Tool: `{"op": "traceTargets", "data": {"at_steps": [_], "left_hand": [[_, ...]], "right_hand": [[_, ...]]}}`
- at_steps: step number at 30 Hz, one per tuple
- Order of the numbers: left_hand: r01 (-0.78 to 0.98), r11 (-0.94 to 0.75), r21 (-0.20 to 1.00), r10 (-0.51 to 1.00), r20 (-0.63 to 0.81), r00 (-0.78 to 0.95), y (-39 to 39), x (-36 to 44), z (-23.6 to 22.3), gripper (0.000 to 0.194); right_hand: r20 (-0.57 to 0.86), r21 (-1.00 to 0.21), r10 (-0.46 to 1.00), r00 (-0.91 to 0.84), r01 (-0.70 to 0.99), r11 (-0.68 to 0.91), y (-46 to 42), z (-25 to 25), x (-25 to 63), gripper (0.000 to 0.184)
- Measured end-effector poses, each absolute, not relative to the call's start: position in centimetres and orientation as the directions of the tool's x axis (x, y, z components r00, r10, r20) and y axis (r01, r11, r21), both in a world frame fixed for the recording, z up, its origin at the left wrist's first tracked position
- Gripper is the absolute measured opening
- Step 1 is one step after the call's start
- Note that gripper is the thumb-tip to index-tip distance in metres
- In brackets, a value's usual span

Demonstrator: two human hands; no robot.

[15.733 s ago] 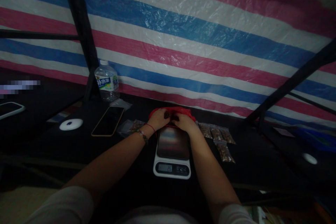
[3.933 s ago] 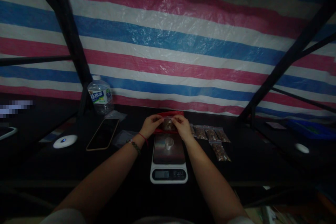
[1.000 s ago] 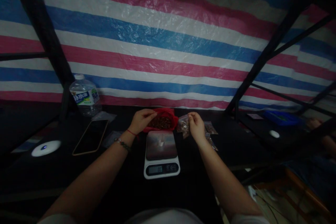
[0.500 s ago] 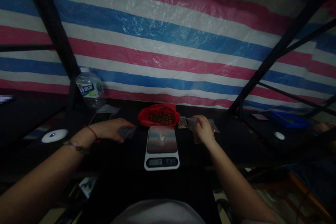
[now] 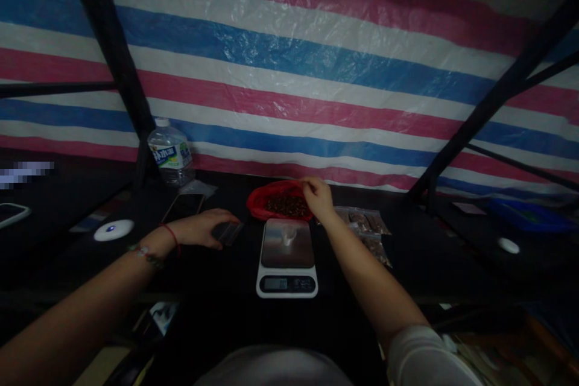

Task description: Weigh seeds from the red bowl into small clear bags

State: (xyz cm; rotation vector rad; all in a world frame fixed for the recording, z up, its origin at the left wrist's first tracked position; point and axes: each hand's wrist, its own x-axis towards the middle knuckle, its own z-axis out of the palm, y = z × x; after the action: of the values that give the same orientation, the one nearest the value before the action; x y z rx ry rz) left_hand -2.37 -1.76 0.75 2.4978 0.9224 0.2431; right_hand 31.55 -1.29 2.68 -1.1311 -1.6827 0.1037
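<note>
My left hand [image 5: 210, 228] rests on the table with its fingers curled round a small stack of clear plastic bags [image 5: 230, 233]. My right hand [image 5: 318, 198] is at the right rim of a red plastic bag [image 5: 257, 200], fingers pinched on its edge. Brown, grain-like pieces [image 5: 286, 205] lie inside that bag. In front of it stands a white kitchen scale [image 5: 287, 253] with a lit display and a small clear cup [image 5: 288, 235] on its metal plate. Several filled zip bags [image 5: 368, 222] lie to the right, partly behind my right forearm.
A large clear bottle [image 5: 172, 157] stands at the back left, with a phone [image 5: 183, 207] before it. A white oval device [image 5: 114, 230] lies left, a white mouse-like object [image 5: 508, 245] and a blue tray [image 5: 529, 215] right. Black slanted posts [image 5: 120, 66] frame the striped sheet behind.
My right hand has moved left from the filled zip bags to the red bag's rim. My left hand stays at the clear bags. The view has shifted slightly.
</note>
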Motion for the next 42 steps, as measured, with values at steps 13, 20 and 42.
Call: {"op": "traceTargets", "data": {"at_steps": [13, 20, 42], "left_hand": [[0.512, -0.748, 0.422, 0.663, 0.499, 0.558, 0.4, 3.4, 4.2, 0.032], [0.322, -0.922, 0.216, 0.387, 0.550, 0.740, 2.0, 13.2, 5.0, 0.023], [0.391, -0.871, 0.298, 0.488, 0.614, 0.620, 1.3, 12.7, -0.4, 0.017]], "right_hand": [[0.567, -0.779, 0.823, -0.039, 0.298, 0.551, -1.8, -0.9, 29.8, 0.021], [0.501, -0.799, 0.860, -0.095, 0.333, 0.501, -2.0, -0.8, 29.9, 0.013], [0.533, -0.812, 0.846, 0.014, 0.289, 0.507, -1.8, -1.5, 29.5, 0.022]]}}
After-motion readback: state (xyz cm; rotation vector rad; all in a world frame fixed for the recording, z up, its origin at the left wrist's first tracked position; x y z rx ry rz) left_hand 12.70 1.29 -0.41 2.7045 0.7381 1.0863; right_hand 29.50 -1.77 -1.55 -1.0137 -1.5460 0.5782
